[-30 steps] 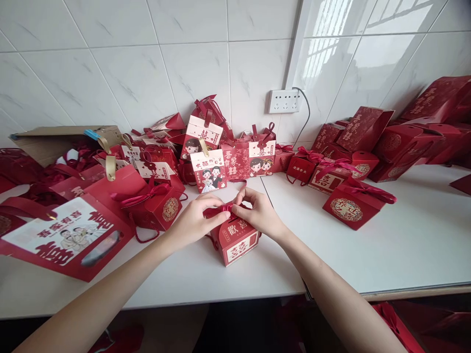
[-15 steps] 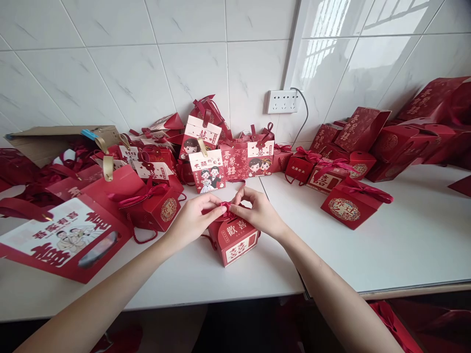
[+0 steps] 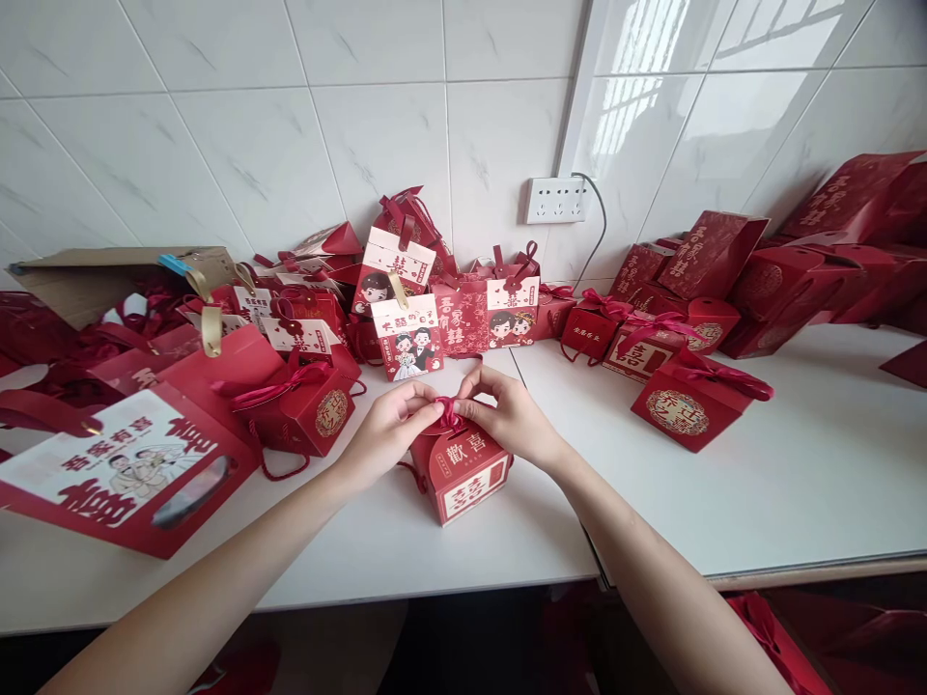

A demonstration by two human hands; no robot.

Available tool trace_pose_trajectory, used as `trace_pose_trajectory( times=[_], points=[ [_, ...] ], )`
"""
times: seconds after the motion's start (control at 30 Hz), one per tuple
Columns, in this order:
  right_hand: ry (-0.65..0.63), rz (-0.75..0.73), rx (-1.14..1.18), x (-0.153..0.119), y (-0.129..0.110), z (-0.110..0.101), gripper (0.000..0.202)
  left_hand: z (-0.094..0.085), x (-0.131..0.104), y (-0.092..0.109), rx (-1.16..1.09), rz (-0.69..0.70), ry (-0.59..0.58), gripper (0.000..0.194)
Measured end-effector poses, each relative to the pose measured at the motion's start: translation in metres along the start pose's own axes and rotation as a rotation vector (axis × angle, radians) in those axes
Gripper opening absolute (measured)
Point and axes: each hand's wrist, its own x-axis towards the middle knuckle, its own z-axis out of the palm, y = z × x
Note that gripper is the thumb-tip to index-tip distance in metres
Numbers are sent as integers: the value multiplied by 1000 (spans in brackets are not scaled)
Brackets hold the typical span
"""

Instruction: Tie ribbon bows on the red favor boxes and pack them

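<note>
A small red gift box (image 3: 470, 473) with white and gold lettering stands on the white counter in front of me. On its top a dark red ribbon (image 3: 452, 415) is gathered in a knot or bow. My left hand (image 3: 387, 430) pinches the ribbon from the left between thumb and forefinger. From the right, my right hand (image 3: 511, 415) grips it the same way. Both hands sit just above the box lid, with their fingertips close together. Part of the ribbon is hidden behind the fingers. A red cord shows at the box's left side.
To the left are a large red gift bag (image 3: 130, 473), a ribboned red box (image 3: 300, 410) and a cardboard carton (image 3: 79, 280). Upright boxes (image 3: 407, 338) line the tiled wall below a socket (image 3: 556, 201). More red boxes (image 3: 691, 401) stand right. The counter's front edge (image 3: 435, 591) is near me.
My fingertips have drawn slightly apart, and more of the ribbon's knot shows between them. The box has stayed in place.
</note>
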Motion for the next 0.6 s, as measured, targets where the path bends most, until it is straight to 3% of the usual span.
trace_pose_trajectory(
  times=[0.17,0.37,0.6],
  points=[
    [11,-105,-204,-3,-8,-5,2,-1,-1,-1,-7,15,2,22],
    [-95,-301,-521,-8,-15,-13,9,-3,0,-4,32,14,41,25],
    [-48,-397,-589,-7,-11,-13,2,-8,1,-4,79,36,66,34]
  ],
)
